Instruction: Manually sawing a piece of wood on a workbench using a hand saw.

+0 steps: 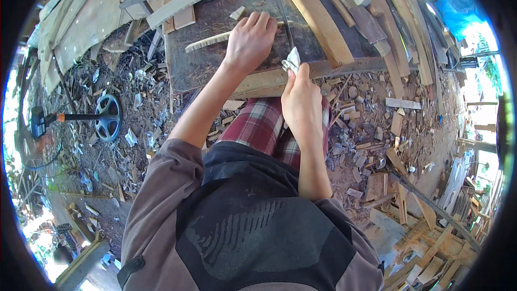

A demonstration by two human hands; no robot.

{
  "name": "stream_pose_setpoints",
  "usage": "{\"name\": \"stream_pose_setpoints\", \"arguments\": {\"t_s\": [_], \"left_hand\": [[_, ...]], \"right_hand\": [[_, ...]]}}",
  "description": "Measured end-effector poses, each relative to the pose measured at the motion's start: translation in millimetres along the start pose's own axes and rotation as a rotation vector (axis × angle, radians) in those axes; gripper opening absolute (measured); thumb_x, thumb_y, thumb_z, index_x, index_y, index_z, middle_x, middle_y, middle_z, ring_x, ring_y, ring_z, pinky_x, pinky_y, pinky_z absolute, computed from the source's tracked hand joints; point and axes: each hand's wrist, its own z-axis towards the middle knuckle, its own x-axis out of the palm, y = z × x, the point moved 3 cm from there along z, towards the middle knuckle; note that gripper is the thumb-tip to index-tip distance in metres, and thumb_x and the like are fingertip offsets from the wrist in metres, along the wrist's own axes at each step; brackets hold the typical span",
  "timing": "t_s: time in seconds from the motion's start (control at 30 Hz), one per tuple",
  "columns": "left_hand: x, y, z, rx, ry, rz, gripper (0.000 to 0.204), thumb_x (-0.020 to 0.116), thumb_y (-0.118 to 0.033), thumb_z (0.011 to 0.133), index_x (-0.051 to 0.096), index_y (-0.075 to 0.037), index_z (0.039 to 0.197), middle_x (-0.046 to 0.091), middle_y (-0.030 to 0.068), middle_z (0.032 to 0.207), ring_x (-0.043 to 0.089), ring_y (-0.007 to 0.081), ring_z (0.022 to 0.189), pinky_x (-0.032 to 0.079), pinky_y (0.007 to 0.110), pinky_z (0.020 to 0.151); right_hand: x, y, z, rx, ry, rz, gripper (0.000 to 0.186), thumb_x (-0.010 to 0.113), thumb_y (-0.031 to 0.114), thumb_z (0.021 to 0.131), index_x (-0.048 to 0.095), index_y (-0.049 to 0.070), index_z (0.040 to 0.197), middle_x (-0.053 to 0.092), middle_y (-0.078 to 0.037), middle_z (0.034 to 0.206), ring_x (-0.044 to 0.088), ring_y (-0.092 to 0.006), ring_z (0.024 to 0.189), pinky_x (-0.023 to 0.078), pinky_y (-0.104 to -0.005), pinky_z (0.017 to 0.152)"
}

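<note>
**Left hand over a pale strip, right hand pinching a white scrap**

Upper centre of the frame: your left hand (251, 43) is curling into a fist over a thin, pale wooden strip (207, 42), fingers closing down on it. The strip is lying aslant on the dark workbench (196, 73), its longer visible end pointing left, a short end showing right of your knuckles.

Just right of centre, lower down: your right hand (302, 99) is clamping a folded, whitish scrap (292, 59) between thumb and fingers, crumpled tip standing upward. Cannot tell whether it is paper or cloth. The scrap is showing near the bench's front edge, apart from the strip.

A small wood offcut (237, 13) is lying just above your left hand. A long curved board (318, 19) is crossing the bench at upper right of centre; a pale board (188, 2) is resting over other pieces at upper left.

Left of the frame: a blue-grey spoked wheel (109, 118) is sitting above littered ground (145, 97). Upper right: a blue sheet (458, 2) is hanging. Your plaid trousers (258, 121) are showing below the bench.
</note>
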Motion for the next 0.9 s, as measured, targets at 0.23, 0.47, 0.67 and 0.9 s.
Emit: {"name": "stream_pose_setpoints", "arguments": {"t_s": [0.23, 0.47, 0.67, 0.9], "left_hand": [[-4.9, 17.1, 3.2, 0.032, 0.137, -0.127, 0.028, 0.061, -0.008, 0.078, 0.063, -0.004, 0.106, 0.062, 0.0083, 0.102, 0.060, 0.0262, 0.102, 0.051, 0.035, 0.087], [-1.3, 15.8, 2.2, -0.053, -0.029, -0.182, 0.011, 0.062, -0.014, 0.082, 0.063, -0.008, 0.092, 0.066, 0.0070, 0.089, 0.065, 0.0251, 0.085, 0.054, 0.038, 0.072], [-2.9, 25.1, 16.7, -0.096, -0.037, -0.196, 0.009, 0.064, -0.009, 0.081, 0.063, -0.007, 0.090, 0.066, 0.0071, 0.082, 0.065, 0.0273, 0.081, 0.054, 0.040, 0.068], [-6.2, 24.5, 18.1, -0.038, -0.074, -0.124, 0.008, 0.065, -0.016, 0.086, 0.061, -0.009, 0.086, 0.065, 0.0047, 0.083, 0.063, 0.0244, 0.079, 0.054, 0.037, 0.067]], "right_hand": [[7.7, -0.2, 7.8, 0.037, -0.021, 0.054, 0.021, 0.040, 0.021, 0.103, 0.042, 0.001, 0.103, 0.064, -0.032, 0.080, 0.064, -0.0495, 0.080, 0.052, -0.0571, 0.067], [-12.4, 17.3, 26.5, 0.026, 0.011, 0.001, 0.021, 0.040, 0.020, 0.103, 0.044, -0.001, 0.104, 0.066, -0.032, 0.085, 0.066, -0.0480, 0.085, 0.053, -0.0550, 0.072], [-1.1, 22.1, 16.3, 0.009, 0.044, 0.021, 0.017, 0.040, 0.016, 0.101, 0.043, -0.001, 0.106, 0.066, -0.032, 0.089, 0.065, -0.0474, 0.088, 0.053, -0.0547, 0.076], [-10.3, -6.3, -5.4, -0.029, -0.012, 0.078, 0.019, 0.043, 0.018, 0.101, 0.044, -0.001, 0.100, 0.064, -0.030, 0.078, 0.064, -0.0491, 0.078, 0.051, -0.0574, 0.069]]}}
